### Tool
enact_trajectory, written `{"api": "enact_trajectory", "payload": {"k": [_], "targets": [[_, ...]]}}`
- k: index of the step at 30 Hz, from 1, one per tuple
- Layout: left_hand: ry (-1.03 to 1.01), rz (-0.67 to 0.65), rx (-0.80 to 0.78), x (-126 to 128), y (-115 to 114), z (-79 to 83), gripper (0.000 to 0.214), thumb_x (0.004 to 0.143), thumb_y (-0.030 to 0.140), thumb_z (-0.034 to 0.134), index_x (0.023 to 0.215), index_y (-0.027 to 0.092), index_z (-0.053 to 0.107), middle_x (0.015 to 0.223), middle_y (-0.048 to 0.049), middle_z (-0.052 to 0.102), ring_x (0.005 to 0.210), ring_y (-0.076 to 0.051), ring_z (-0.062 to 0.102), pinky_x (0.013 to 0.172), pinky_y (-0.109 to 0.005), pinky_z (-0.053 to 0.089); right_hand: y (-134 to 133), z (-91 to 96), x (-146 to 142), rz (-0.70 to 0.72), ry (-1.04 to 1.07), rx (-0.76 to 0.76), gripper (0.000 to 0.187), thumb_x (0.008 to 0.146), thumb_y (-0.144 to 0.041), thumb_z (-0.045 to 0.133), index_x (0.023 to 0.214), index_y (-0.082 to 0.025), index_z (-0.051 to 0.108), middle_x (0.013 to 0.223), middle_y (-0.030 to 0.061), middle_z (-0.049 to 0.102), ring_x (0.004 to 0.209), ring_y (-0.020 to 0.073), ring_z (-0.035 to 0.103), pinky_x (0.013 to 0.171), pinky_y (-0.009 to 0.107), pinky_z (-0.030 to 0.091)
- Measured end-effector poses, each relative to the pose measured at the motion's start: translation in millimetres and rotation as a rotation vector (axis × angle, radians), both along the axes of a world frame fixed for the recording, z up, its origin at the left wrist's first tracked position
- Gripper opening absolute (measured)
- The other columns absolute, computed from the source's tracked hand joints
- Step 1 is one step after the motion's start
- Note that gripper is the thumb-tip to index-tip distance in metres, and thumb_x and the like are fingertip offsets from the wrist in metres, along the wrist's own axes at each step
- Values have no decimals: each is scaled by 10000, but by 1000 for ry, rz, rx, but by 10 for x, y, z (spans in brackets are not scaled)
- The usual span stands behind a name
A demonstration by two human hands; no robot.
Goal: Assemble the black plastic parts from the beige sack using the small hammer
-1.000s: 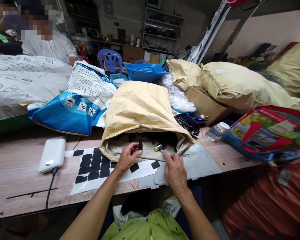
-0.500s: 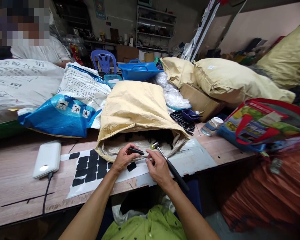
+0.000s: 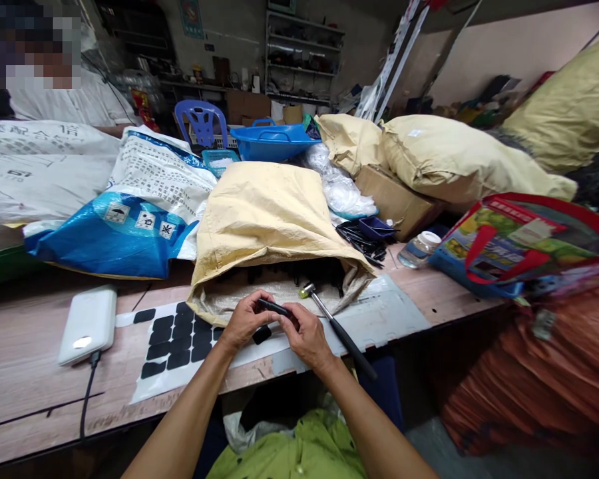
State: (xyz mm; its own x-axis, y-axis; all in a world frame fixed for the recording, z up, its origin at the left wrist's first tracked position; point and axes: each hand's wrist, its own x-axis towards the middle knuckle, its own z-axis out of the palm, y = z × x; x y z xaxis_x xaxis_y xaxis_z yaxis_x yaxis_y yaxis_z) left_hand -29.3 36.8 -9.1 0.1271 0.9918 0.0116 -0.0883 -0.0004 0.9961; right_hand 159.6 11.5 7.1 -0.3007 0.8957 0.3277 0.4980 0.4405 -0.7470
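Between my two hands is a small, dark, elongated piece (image 3: pixel 273 307); its exact kind is unclear. My left hand (image 3: pixel 244 322) pinches one end, and my right hand (image 3: pixel 303 334) has its fingers closed on the other end. Just behind them gapes the mouth of a tan cloth sack (image 3: pixel 267 213), with dark items in its shadow. A hammer (image 3: pixel 340 332) with a black handle lies right of my right hand, its yellowish-tipped head at the sack's opening. Left of my left hand is a white sheet of black rounded stickers (image 3: pixel 180 339), partly covered by the sack and my hand.
A white power bank (image 3: pixel 88 322) with a cable lies at the left. Blue-and-white sacks (image 3: pixel 124 226) stand behind it. At the right are a lidded jar (image 3: pixel 419 249), a colourful shopping bag (image 3: pixel 519 246) and black slim parts (image 3: pixel 367 243). A co-worker in white sits at the far left.
My right hand has moved up and left and closed on the dark piece, which my left hand was holding alone. The view has shifted slightly.
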Motion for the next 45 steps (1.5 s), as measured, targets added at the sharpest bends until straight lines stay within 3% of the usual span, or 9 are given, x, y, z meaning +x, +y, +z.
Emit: {"api": "enact_trajectory", "payload": {"k": [7,16,22,26,31,35,39,42,45], "targets": [[19,3,-6,-15,-3,2,375,602,344,912,827,169,669,753,21,605,705,-127,530,672,-228,415,-17,-21,-26,-15,-85,69,175,1007,-306,516,1068,-203,644,924,45,671,838,184,609,756,274,443],[140,-68,55,-22,-16,25,323,636,354,892,774,158,675,729,9,615,696,-132,521,655,-230,411,18,-103,17,21,-133,163,225,985,-261,453,780,-215,535,776,29,557,740,183,504,688,294,363],[88,-79,-2,-30,-22,70,349,599,350,906,775,158,672,710,17,613,683,-130,531,655,-229,425,0,-33,28,46,-38,30,176,950,-289,530,794,-210,555,755,2,547,719,160,501,663,277,349],[55,-28,-47,-38,-34,106,410,584,394,907,810,163,654,709,25,605,650,-124,540,619,-222,423,-2,29,83,111,182,-121,207,928,-403,593,908,-201,630,732,-20,524,653,138,468,616,263,351],[260,28,-7,71,-389,279,333,709,415,830,892,196,659,719,16,633,624,-141,545,596,-241,413,43,-14,143,23,523,-282,335,940,-509,562,1001,-193,654,757,-7,540,651,135,471,590,256,375],[511,-177,89,323,-968,366,176,788,356,764,893,240,684,830,-17,695,768,-200,612,711,-289,449,79,-62,139,-25,656,-346,383,902,-560,588,1024,-200,638,712,-24,490,593,119,409,521,239,335],[789,-438,63,563,-1382,48,203,749,263,730,946,281,686,911,-31,721,815,-234,643,742,-329,438,77,-51,137,-19,690,-358,372,895,-537,607,1045,-199,637,700,-31,467,577,109,381,495,228,308],[948,-416,-48,610,-1482,-304,292,766,208,647,1046,275,696,1020,-72,736,964,-291,674,812,-368,449,68,-48,143,-11,664,-342,326,892,-499,620,1018,-199,651,699,-30,477,590,111,399,505,226,320],[991,-392,-124,575,-1470,-389,367,775,200,627,1127,259,711,1096,-105,741,1054,-320,672,846,-382,453,69,-70,147,-11,614,-308,284,889,-466,619,974,-198,664,714,-20,509,620,120,437,538,233,350]]}}
